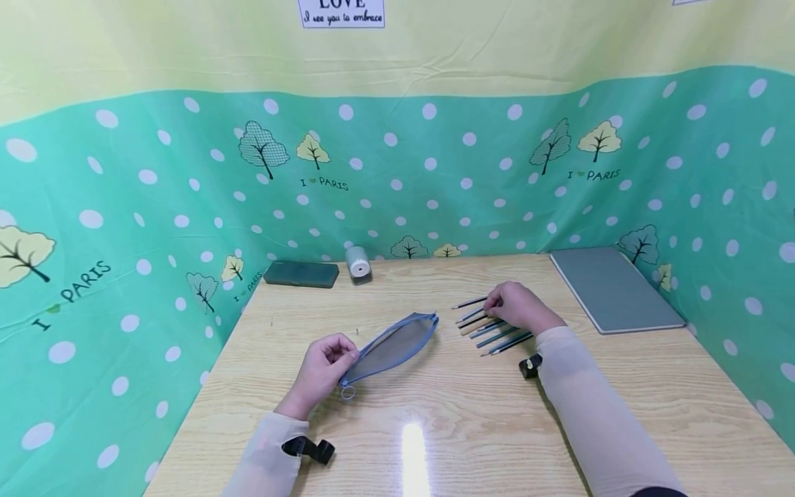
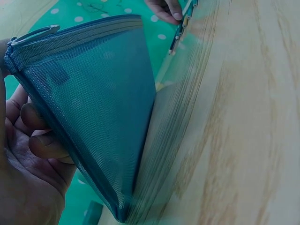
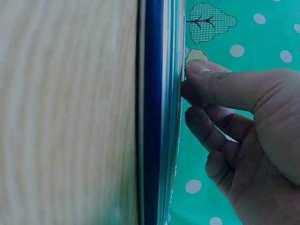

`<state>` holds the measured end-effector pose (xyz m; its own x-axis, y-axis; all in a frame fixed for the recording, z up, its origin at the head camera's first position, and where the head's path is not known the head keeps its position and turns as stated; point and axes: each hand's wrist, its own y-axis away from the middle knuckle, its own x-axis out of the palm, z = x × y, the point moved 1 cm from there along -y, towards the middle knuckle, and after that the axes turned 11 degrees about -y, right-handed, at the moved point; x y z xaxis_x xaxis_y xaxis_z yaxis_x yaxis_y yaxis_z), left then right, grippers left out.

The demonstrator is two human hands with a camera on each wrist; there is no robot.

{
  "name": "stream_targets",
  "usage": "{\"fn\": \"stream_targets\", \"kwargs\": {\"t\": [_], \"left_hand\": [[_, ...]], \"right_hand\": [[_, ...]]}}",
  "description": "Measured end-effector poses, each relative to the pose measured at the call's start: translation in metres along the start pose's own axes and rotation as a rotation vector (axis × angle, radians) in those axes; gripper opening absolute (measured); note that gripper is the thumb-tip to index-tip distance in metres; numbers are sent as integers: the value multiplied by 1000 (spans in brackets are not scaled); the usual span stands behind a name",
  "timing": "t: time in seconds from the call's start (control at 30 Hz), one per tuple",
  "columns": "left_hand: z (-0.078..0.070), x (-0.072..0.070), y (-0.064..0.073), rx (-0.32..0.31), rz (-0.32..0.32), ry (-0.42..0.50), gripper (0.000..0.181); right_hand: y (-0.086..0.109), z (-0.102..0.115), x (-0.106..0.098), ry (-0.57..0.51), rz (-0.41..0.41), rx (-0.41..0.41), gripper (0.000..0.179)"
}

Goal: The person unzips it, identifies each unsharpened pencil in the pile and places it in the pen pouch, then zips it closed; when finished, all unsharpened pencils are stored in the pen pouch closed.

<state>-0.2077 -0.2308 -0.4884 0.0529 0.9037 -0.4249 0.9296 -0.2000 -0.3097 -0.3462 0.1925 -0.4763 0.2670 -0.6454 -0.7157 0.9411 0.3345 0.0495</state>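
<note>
My left hand grips one end of a blue-edged mesh zipper pouch between thumb and fingers. Its mouth gapes open, and a ring pull hangs at the held end. In the left wrist view the pouch's mesh side slants down from the hand towards the table. My right hand reaches down over several pencils lying side by side. Thumb and forefinger pinch a pencil at the far part of the row, as the right wrist view of my right hand shows; the fingertips partly hide it.
A grey notebook or flat board lies at the right back of the wooden table. Behind the pouch, a dark green case and a small pale cylindrical device stand by the polka-dot curtain.
</note>
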Motion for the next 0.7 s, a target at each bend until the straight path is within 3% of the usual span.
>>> {"fn": "stream_targets", "kwargs": {"t": [0.33,0.7], "left_hand": [[-2,-1,0,-12,4,-6,7],[1,-1,0,-9,4,-2,7]], "right_hand": [[-5,-1,-1,26,32,21,6],[-13,5,-7,146,92,-20,7]]}}
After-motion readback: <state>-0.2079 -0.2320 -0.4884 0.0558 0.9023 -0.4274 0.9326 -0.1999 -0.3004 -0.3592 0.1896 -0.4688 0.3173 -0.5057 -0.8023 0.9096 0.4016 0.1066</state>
